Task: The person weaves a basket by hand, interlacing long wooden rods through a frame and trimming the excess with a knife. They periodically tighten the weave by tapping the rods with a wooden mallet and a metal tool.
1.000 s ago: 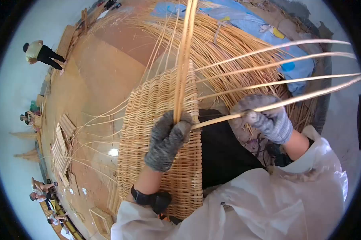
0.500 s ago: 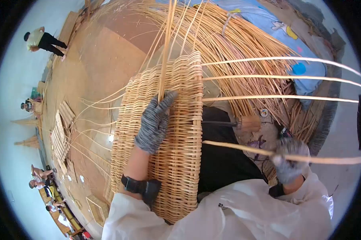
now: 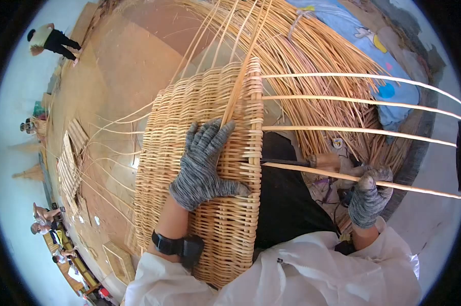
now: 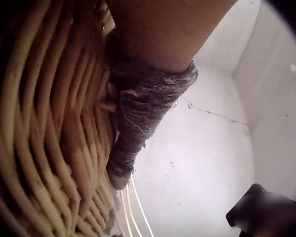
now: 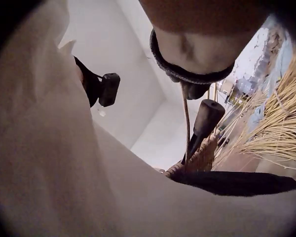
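Observation:
A large woven wicker basket [image 3: 230, 219] fills the middle of the head view, with long loose rods standing out from its edges. My gloved left hand [image 3: 202, 171] rests on its side, fingers spread and thumb pointing toward the right edge. Beside its fingertips, a pair of long rods [image 3: 240, 89] lies across the weave. At the right, my gloved right hand [image 3: 370, 199] pinches a single rod [image 3: 307, 171] that runs out from the basket edge. Just above that rod a tool with a wooden handle [image 3: 326, 162] sticks out from the edge, its dark shaft reaching the weave.
A big bundle of loose rods [image 3: 312, 66] lies beyond the basket, next to a blue cloth [image 3: 365, 48]. Slatted wooden pieces [image 3: 69, 160] and a wooden frame [image 3: 119, 262] lie on the floor at left. A person [image 3: 54, 42] stands far off; others sit farther down.
My left hand loosened from the upright rods and flattened on the weave. My right hand drew its rod down away from the others, then rose slightly. The wooden-handled tool came into sight.

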Motion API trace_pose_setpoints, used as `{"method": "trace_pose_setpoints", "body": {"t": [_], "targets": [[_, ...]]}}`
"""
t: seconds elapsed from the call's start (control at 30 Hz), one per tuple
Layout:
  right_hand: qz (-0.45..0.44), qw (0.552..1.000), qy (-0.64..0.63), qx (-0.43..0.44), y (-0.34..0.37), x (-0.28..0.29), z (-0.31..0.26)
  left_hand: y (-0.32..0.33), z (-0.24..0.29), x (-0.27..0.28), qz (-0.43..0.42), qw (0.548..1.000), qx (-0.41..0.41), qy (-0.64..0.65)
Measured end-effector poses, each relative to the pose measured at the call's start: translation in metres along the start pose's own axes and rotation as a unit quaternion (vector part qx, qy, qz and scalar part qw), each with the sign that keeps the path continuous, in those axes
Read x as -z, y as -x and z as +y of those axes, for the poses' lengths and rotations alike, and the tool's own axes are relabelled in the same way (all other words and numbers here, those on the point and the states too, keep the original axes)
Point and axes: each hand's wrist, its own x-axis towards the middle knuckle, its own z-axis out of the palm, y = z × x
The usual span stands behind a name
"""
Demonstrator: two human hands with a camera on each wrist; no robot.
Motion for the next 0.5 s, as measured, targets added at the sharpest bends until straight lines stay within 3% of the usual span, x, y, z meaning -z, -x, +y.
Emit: {"method": "trace_pose_setpoints", "body": {"t": [0.1, 0.2, 0.3, 0.5], "targets": [[0.005, 1.000, 0.009, -0.022, 0.001, 0.002, 0.005, 0.000, -0.002, -0.002, 0.006, 1.000, 0.000, -0.004], [-0.074, 0.978, 0.184, 0.061, 0.010, 0.008, 0.020, -0.002, 0.004, -0.001, 0.005, 1.000, 0.007, -0.004], [0.000, 0.999, 0.038, -0.019, -0.004, 0.013, 0.020, -0.004, 0.000, 0.000, 0.004, 1.000, 0.016, 0.003], [0.028, 0.999, 0.012, -0.041, -0.001, 0.003, 0.016, -0.003, 0.000, -0.002, -0.002, 1.000, 0.018, -0.002]]}}
